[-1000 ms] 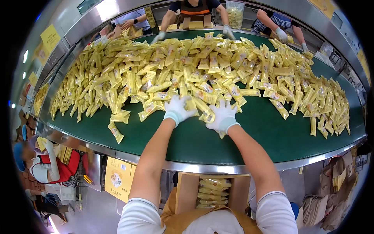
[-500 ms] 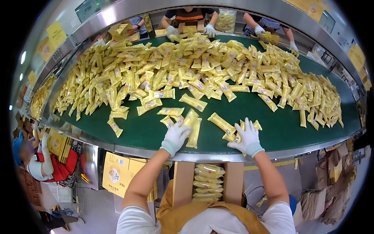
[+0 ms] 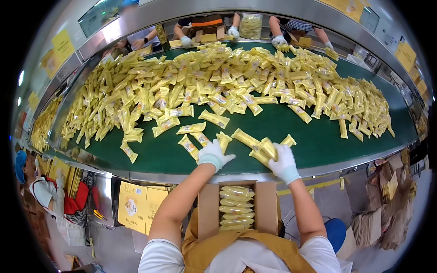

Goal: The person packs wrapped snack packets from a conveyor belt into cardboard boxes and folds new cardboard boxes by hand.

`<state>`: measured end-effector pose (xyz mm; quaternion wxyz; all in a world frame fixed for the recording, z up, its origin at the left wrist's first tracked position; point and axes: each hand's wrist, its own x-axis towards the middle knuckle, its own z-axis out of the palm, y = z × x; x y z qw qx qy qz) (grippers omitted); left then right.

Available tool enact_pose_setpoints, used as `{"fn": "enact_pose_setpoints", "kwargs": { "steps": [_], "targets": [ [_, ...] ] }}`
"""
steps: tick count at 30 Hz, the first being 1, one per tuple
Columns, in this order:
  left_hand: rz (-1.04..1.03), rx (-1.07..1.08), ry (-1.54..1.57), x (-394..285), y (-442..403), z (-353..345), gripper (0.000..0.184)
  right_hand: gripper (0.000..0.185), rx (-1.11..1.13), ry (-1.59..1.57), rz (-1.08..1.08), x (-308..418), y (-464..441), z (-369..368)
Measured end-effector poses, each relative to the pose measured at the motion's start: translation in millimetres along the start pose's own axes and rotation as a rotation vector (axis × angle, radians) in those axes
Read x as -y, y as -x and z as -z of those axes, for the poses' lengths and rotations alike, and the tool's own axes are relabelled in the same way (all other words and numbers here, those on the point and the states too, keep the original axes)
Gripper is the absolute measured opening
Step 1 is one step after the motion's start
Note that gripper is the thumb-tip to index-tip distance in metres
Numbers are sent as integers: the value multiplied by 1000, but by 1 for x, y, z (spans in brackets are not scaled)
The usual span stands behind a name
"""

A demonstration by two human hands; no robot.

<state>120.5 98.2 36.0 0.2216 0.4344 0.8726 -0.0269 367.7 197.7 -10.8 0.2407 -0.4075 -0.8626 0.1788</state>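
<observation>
Both my hands wear white gloves at the near edge of the green conveyor belt (image 3: 173, 157). My left hand (image 3: 215, 155) lies over the ends of a few yellow snack packets, its thumb stretched to the right; a packet (image 3: 223, 141) shows beyond its fingers. My right hand (image 3: 284, 162) has its fingers bent around yellow packets (image 3: 263, 151), which lie at a slant on the belt. Below the belt edge, an open cardboard box (image 3: 208, 214) stands against my apron, holding a stack of packets (image 3: 236, 206) lying flat.
A large heap of yellow packets (image 3: 218, 77) covers the far belt. Across it, gloved co-workers' hands (image 3: 233, 32) handle packets. Folded yellow cartons (image 3: 141, 205) stand left of the box, near a co-worker in a red apron (image 3: 77, 193). Brown cardboard (image 3: 366, 230) leans at right.
The head view has shifted slightly. My right hand's fingers have gone from spread over the packets to bent around them. My left hand has moved right, its thumb now stretched out.
</observation>
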Motion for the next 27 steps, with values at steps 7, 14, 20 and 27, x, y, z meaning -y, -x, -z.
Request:
{"fn": "enact_pose_setpoints", "kwargs": {
  "steps": [7,14,20,27],
  "targets": [
    [5,-90,-184,31,-18,-10,42,39,605,232,75,7,-21,-3],
    [-42,-182,-163,65,-11,-17,48,46,492,30,-57,68,-90,29],
    [-17,-193,-138,66,-16,-21,51,48,370,-426,-21,106,-130,40],
    [-24,-197,-132,65,-17,-21,49,48,171,117,-143,76,-130,85]
  ]
}}
